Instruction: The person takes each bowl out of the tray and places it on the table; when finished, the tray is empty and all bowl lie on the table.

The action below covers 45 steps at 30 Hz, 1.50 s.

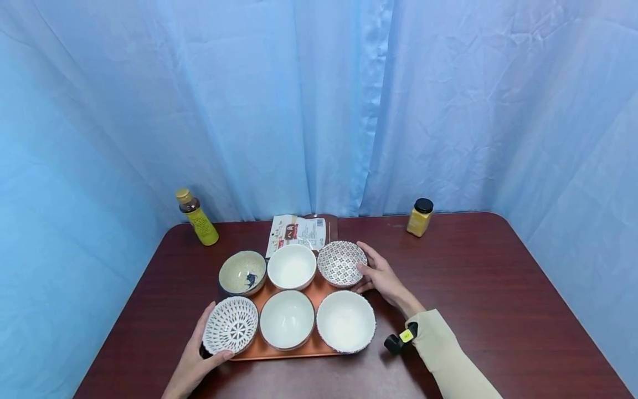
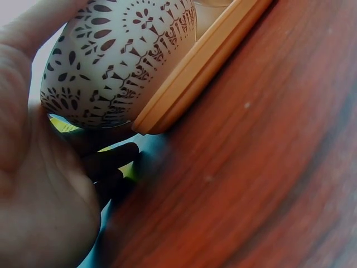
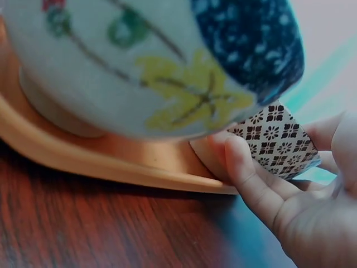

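Note:
Several bowls stand in two rows on an orange tray point(image 1: 320, 291). My left hand point(image 1: 195, 354) grips the front-left bowl with dark leaf-like marks point(image 1: 231, 325), thumb at its near rim and fingers along its outer left side. At the back right, my right hand point(image 1: 382, 278) holds a bowl with a dark flower-tile pattern point(image 1: 342, 263), its thumb over the rim and fingers around the outside. In the right wrist view, a bowl painted with a yellow flower point(image 3: 195, 100) fills the foreground. The left wrist view shows the leaf-marked bowl's wall point(image 2: 120, 61) at the tray's edge.
Behind the tray lies a white and brown printed pouch point(image 1: 299, 231). A green-labelled bottle point(image 1: 199, 219) stands at the back left, a yellow jar with a black lid point(image 1: 420, 217) at the back right. Blue curtains point(image 1: 249, 111) surround the dark red table point(image 1: 473, 310).

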Tool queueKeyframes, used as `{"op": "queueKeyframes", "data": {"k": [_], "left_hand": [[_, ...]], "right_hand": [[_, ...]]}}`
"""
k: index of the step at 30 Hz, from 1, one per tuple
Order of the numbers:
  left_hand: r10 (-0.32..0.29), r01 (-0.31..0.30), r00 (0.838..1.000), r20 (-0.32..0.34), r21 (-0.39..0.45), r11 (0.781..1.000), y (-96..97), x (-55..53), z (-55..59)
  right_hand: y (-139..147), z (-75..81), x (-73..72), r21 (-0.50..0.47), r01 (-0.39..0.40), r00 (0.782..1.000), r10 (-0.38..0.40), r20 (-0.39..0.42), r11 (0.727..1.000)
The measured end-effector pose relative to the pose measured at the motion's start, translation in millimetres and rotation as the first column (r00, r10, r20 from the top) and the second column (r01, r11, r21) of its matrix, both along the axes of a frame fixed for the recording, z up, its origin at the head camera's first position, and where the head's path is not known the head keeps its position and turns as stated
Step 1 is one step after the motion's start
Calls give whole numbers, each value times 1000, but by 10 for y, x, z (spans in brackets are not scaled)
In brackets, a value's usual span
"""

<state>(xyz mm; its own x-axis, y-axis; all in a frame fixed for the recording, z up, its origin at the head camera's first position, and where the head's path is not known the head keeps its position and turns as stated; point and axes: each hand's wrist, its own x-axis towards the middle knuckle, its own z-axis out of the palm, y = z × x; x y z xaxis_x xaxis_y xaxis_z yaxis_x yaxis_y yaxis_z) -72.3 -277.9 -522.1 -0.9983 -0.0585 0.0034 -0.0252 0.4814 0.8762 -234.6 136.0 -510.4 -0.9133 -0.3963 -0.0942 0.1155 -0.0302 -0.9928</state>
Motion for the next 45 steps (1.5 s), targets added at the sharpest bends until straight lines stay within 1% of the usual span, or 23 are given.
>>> {"op": "queueKeyframes", "data": {"k": [9,15,25,33,37,45], "left_hand": [[17,-16,997,73,-15,1000,-3,3,14],[25,-23,996,81,-19,1000,-4,3,25],[27,-26,996,91,-9,1000,-9,-2,19],[30,-29,995,100,-10,1000,-7,-13,8],[28,-28,995,98,-3,1000,-6,-20,6],[26,-27,995,97,8,1000,7,-45,26]], "right_hand": [[85,115,63,-41,59,998,-60,-10,997],[237,168,103,-55,89,996,-90,-11,995],[510,120,161,-53,151,988,-153,-21,987],[662,76,207,-33,218,976,-218,-18,975],[720,53,223,-12,230,973,-230,-29,973],[791,36,220,-14,246,968,-246,-39,969]]}}
